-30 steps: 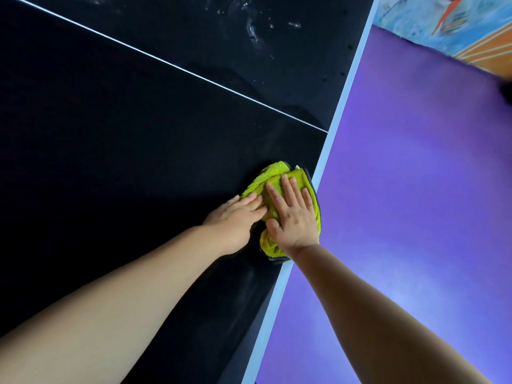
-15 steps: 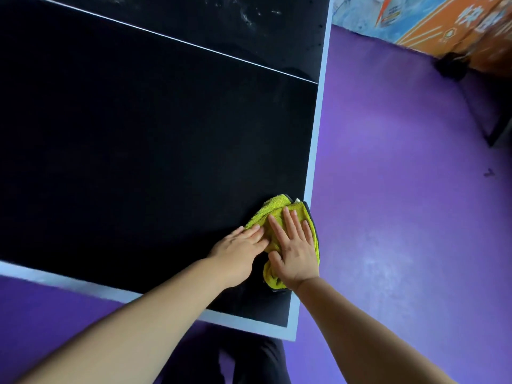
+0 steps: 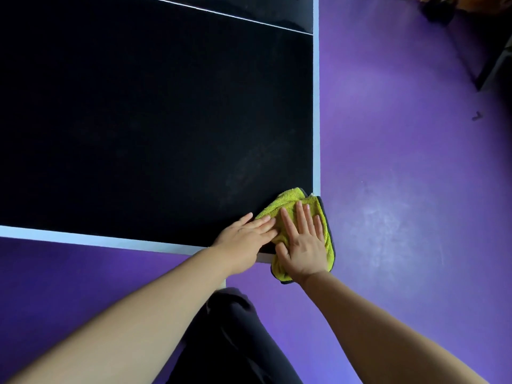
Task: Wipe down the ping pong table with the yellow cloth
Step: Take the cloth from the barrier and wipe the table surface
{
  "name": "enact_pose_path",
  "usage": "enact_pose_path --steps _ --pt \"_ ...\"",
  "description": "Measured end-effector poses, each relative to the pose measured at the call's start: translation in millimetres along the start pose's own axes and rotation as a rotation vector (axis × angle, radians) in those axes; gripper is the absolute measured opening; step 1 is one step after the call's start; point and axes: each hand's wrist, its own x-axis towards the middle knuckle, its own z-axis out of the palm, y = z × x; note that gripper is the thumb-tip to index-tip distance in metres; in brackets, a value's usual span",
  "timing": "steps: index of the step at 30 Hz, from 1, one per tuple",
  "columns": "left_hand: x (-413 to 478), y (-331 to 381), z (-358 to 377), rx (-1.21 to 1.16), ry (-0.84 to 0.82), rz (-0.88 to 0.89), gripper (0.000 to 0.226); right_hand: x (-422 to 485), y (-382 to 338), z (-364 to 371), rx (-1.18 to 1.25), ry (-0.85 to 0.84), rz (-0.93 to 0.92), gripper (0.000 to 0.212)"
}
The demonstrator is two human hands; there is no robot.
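The ping pong tabletop [image 3: 155, 120] is showing faint smears by its near right corner, so wiping is seemingly unfinished, the yellow cloth [image 3: 289, 199] overhanging that corner, the flat-fingered left hand [image 3: 243, 239] and right hand [image 3: 303, 245] pressing it.

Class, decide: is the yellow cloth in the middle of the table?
No, the yellow cloth lies at the near right corner of the table, overhanging its edge.
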Motion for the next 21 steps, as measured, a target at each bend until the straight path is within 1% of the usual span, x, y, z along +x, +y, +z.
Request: enact_pose_path --steps 3,6,11,16,21 --pt "-4 -17 -3 0.051 -0.022 0.046 0.069 5 -7 4 -0.018 -0.004 -0.012 0.073" --pt "-14 -40 -7 0.072 -0.033 0.048 0.065 15 -32 6 -0.033 -0.008 -0.02 0.074" --pt "-46 -95 -15 0.08 -0.019 -0.005 0.068 42 -89 14 -0.038 -0.057 -0.078 0.077" --pt "-89 -139 -10 0.018 0.002 -0.095 0.07 60 -144 24 -0.027 -0.087 -0.181 0.076" --pt "-127 -179 0 -0.038 0.024 -0.174 0.07 71 -203 38 -0.021 -0.101 -0.212 0.078"
